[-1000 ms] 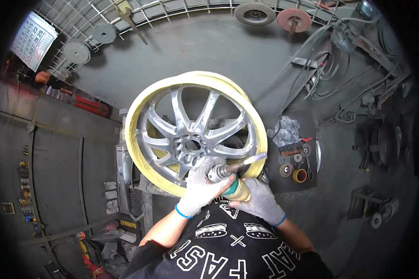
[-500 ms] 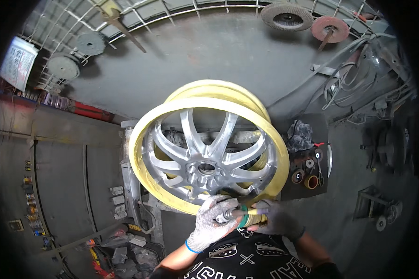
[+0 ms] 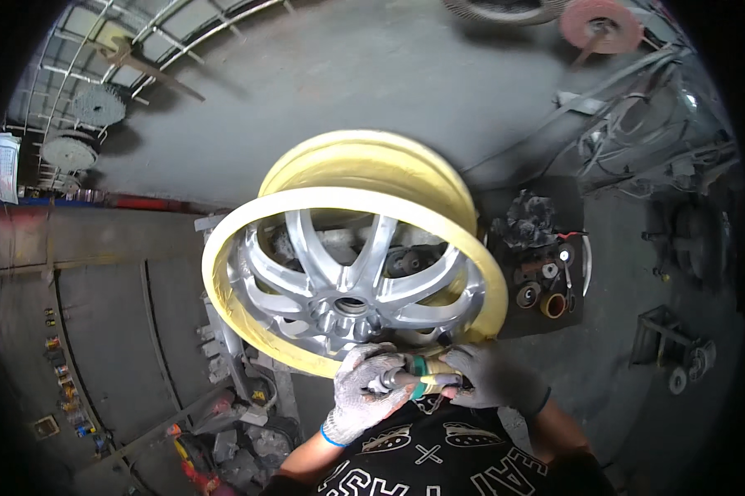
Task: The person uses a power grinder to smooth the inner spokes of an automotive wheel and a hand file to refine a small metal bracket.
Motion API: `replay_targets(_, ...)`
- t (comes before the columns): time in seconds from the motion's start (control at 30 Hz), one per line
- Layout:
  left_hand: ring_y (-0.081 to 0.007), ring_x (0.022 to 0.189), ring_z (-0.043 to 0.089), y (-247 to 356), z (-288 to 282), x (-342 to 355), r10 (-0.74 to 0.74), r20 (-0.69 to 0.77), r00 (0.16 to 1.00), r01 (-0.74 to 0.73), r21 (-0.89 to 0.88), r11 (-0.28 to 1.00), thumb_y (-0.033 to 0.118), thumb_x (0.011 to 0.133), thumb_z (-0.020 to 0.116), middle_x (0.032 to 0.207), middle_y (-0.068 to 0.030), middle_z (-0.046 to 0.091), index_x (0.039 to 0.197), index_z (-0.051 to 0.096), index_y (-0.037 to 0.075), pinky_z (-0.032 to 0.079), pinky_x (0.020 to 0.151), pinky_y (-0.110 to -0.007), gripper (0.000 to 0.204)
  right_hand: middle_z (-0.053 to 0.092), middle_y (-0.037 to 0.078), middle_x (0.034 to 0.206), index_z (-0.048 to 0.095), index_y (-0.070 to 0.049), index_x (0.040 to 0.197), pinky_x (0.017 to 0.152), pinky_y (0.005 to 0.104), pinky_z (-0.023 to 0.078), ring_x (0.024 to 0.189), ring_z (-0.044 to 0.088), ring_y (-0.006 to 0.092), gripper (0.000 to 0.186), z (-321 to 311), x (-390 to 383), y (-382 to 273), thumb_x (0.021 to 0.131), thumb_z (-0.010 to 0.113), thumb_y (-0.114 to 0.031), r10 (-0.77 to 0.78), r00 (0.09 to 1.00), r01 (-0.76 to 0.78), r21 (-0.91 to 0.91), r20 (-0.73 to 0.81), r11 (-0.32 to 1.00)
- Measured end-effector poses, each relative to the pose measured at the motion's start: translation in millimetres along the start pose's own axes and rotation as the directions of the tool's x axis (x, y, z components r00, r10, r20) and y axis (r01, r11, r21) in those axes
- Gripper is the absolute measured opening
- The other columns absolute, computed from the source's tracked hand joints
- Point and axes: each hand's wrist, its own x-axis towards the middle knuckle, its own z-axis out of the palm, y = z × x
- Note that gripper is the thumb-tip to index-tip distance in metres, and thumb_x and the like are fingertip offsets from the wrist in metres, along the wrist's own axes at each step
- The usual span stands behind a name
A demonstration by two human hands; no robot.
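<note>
My left hand, in a whitish knit glove, is closed around a slim hand tool with a grey metal body. A green and yellow cylindrical part shows between my hands; whether it belongs to the tool I cannot tell. My right hand, in a darker grey glove, is closed at the yellow end, its fingers partly hidden. Just beyond my hands a wheel rim stands tilted, with bare silvery spokes. Yellow covering wraps its lip and barrel.
Right of the rim, a dark board carries small discs, a round tape-like ring and a crumpled plastic bag. A wire rack holds abrasive wheels and a wrench. Cables hang at upper right; clutter lies lower left.
The view has shifted, so the rim sits slightly further left and the wall rack has moved toward the edge. My hands keep their hold and now sit a little closer together.
</note>
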Motion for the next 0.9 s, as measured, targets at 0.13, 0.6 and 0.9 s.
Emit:
replay_targets(0.13,-0.033,0.094,0.069,7.2,-2.3,-4.5,-0.017,-0.069,0.997,0.02,0.041,0.999,0.02,0.065,0.091,0.101,-0.0149,0.072,0.098,0.075,0.006,0.055,0.084,-0.043,0.039,0.07,0.011,0.091,0.069,-0.005,0.095,0.072,0.0397,0.054,0.083,0.068,0.0321,0.019,-82.2,11.8,-11.8,0.083,0.076,-0.019,-0.114,0.968,0.121,0.015,-0.223,0.993)
replay_targets(0.6,-0.0226,0.083,0.066,11.6,5.1,-5.7,-0.03,-0.176,0.984,0.038,0.044,0.998,0.014,0.071,0.087,0.087,-0.0099,0.07,0.086,0.072,0.004,0.053,0.078,-0.037,0.023,0.068,0.014,0.081,0.067,0.0,0.109,0.068,0.0354,0.053,0.072,0.067,0.0201,0.046,-244.0,102.6,-4.7,0.091,0.076,-0.041,-0.24,0.156,-0.278,-0.276,-0.958,0.92)
replay_targets(0.9,-0.0271,0.087,0.069,7.0,14.4,-2.2,-0.038,-0.188,0.981,0.047,0.046,0.998,0.021,0.071,0.091,0.095,-0.0135,0.07,0.1,0.072,0.002,0.055,0.08,-0.038,0.04,0.066,0.009,0.095,0.063,0.0,0.102,0.064,0.0321,0.06,0.079,0.071,0.02,0.038,-263.5,134.1,11.0,0.092,0.076,-0.034,0.272,0.49,0.212,0.416,-0.828,0.884)
